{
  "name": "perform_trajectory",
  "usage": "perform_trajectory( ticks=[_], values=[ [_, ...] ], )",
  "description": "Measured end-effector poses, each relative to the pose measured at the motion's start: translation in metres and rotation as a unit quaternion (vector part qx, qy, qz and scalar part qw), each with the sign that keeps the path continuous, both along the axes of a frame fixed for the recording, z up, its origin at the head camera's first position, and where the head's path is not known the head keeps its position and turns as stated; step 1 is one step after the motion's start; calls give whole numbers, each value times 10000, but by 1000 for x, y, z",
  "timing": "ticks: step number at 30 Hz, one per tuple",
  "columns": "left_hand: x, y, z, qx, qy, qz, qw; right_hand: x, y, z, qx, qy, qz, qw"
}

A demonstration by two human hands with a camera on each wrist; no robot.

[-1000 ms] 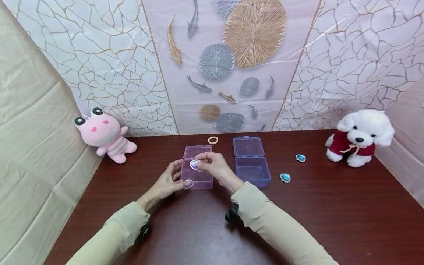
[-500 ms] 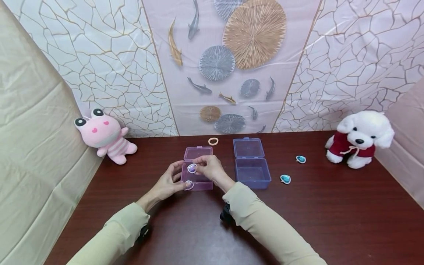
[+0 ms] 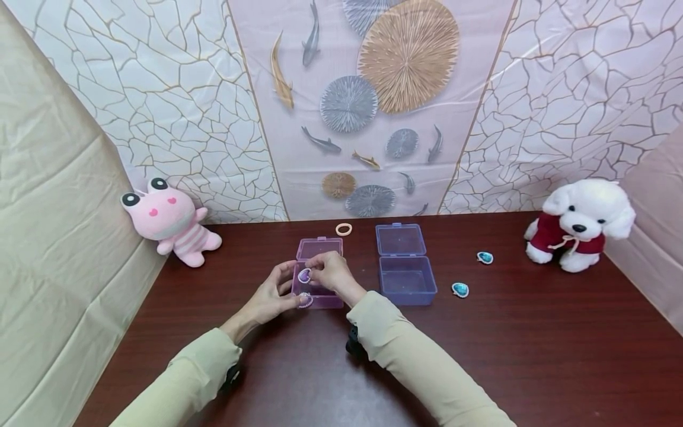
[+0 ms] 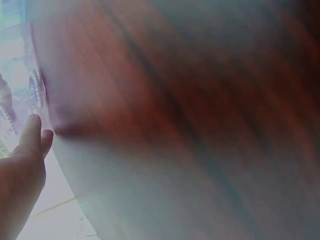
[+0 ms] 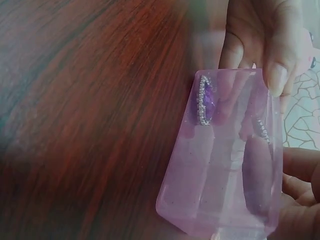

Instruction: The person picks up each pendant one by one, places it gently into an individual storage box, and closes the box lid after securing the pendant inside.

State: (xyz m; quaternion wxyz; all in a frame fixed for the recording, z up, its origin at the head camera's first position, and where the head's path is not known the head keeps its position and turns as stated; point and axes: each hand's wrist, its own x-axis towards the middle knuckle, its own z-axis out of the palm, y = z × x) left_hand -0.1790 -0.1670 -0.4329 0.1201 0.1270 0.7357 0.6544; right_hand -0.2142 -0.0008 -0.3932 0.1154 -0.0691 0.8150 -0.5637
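My right hand (image 3: pixel 335 276) pinches a purple heart gem (image 3: pixel 305 275) at the mouth of the open pink box (image 3: pixel 328 302), just right of my left hand (image 3: pixel 269 296), which grips the box's left side. Another purple gem (image 5: pixel 206 102) sits inside, near that same hand.

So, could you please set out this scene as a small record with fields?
Left hand: holds the open, translucent pink plastic box
Right hand: fingers pinch a purple gem with white beaded edging at the box's opening
In the pink box: another purple gem
Right of it: open, translucent blue plastic box
Farther right: two white-edged teal gems
Sides: pink plush frog; white plush dog in red
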Motion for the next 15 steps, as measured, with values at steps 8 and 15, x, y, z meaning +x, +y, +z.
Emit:
perform_trajectory(
  ticks=[8,15],
  values=[
    [0,1,0,-62,59,7,10000,-1,-6,-1,1002,385,14,9942],
    [0,1,0,13,57,-25,10000,1,-9,-3,1898,885,131,9777]
  ],
)
